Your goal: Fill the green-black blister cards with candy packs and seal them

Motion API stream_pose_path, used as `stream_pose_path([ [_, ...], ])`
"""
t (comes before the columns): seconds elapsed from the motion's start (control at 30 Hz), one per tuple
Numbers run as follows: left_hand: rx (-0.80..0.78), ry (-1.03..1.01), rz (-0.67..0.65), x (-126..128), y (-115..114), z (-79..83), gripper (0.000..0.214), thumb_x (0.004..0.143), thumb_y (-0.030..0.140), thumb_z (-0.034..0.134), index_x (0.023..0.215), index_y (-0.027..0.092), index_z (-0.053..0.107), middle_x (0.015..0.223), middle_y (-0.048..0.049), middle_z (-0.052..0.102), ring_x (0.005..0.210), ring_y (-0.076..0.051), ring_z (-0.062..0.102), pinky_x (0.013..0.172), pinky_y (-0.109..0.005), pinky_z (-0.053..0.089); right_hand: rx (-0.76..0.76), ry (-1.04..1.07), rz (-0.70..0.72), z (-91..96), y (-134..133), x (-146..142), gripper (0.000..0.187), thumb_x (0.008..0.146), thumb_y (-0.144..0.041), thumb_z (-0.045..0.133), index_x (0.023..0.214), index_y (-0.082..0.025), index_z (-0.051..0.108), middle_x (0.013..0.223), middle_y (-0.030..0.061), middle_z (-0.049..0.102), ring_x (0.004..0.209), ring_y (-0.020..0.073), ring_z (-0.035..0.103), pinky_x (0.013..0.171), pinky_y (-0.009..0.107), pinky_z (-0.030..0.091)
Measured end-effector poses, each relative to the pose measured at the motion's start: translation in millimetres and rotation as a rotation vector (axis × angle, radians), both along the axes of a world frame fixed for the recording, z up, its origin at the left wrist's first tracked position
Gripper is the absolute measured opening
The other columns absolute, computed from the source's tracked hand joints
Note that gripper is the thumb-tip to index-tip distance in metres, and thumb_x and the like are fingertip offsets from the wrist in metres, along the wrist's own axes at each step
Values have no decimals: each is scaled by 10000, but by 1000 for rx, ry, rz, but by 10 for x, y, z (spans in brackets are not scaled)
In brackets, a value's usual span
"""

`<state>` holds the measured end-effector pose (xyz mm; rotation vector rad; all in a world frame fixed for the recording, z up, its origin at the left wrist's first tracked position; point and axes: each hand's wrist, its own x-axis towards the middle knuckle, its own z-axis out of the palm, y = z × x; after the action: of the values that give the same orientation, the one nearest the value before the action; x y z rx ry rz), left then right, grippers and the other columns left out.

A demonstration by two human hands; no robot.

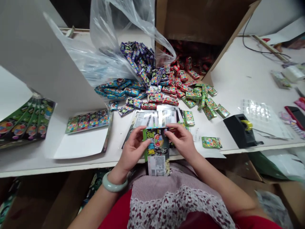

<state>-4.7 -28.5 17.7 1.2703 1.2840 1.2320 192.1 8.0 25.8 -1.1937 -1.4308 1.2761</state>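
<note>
A flat black-and-green printed package (156,148), with large yellow-green lettering and a pale label at its lower end, is held between both hands at the table's front edge. My left hand (133,148) grips its left side, thumb lying across the front. On the upper right edge, my right hand (182,141) pinches the package between thumb and fingers. Just behind it lie more flat dark packages with pale labels (144,119), partly hidden. A small green candy box (189,117) lies close to my right fingers.
Small purple boxes (140,55), blue boxes (115,92), red boxes (170,90) and green boxes (209,109) are heaped at the back. A carton (190,22) and clear plastic bag (102,41) stand there. Right is a tape dispenser (239,130); left, a white tray (81,144) with boxes.
</note>
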Motion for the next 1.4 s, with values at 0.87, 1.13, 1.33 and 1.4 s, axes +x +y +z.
stream_pose_path([
  [0.87, -63, -77, 58, -2, 280, 345, 136, 731, 257, 718, 706, 164, 621, 676, 16, 585, 615, -100, 508, 581, -217, 405, -172, -178, 432, 596, 456, -110, 134, 732, -255, 664, 687, -181, 561, 614, -17, 583, 557, 96, 505, 538, 252, 411],
  [1.13, 134, -63, -131, -138, 132, 294, 74, 854, 225, 603, 834, 184, 661, 898, -50, 638, 881, -158, 605, 795, -287, 488, 194, -305, 489, 574, 278, 37, 69, 847, -256, 604, 878, -200, 630, 896, 39, 633, 835, 152, 595, 709, 291, 477],
  [1.33, 123, -25, -74, -50, 78, 204, 108, 822, 191, 637, 927, 214, 639, 893, -29, 640, 845, -144, 612, 748, -259, 509, 411, -284, 328, 388, 66, 38, 72, 870, -145, 554, 883, -194, 604, 895, 45, 590, 884, 149, 578, 787, 308, 475],
  [1.4, 126, 36, -54, -18, 93, 207, 104, 833, 209, 619, 934, 217, 639, 897, -29, 637, 853, -150, 609, 751, -262, 507, 432, -288, 281, 354, 24, -14, 77, 874, -149, 542, 892, -194, 601, 893, 50, 592, 891, 158, 575, 796, 323, 481],
])
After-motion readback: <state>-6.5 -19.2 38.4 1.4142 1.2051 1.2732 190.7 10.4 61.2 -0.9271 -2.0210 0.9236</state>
